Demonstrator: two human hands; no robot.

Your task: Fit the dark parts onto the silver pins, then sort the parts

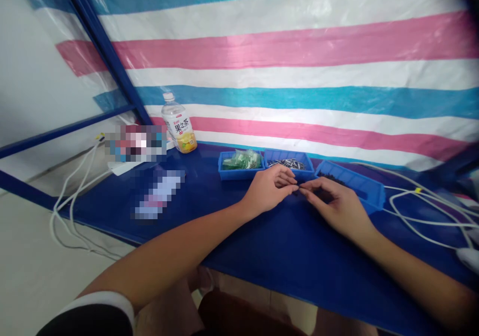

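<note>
My left hand (pixel 270 188) and my right hand (pixel 334 202) meet fingertip to fingertip over the blue table (pixel 232 236), just in front of three blue trays. Both hands are pinched together on a tiny dark part (pixel 299 190) that I cannot make out clearly. The left tray (pixel 239 165) holds green pieces. The middle tray (pixel 289 164) holds several small grey metal parts. The right tray (pixel 352 183) holds dark small parts and lies just behind my right hand.
A drink bottle (pixel 178 129) with a yellow label stands at the back left. White cables (pixel 422 211) run across the table's right side, more cables (pixel 75 196) hang off the left edge. A striped tarp (pixel 299 51) backs the table.
</note>
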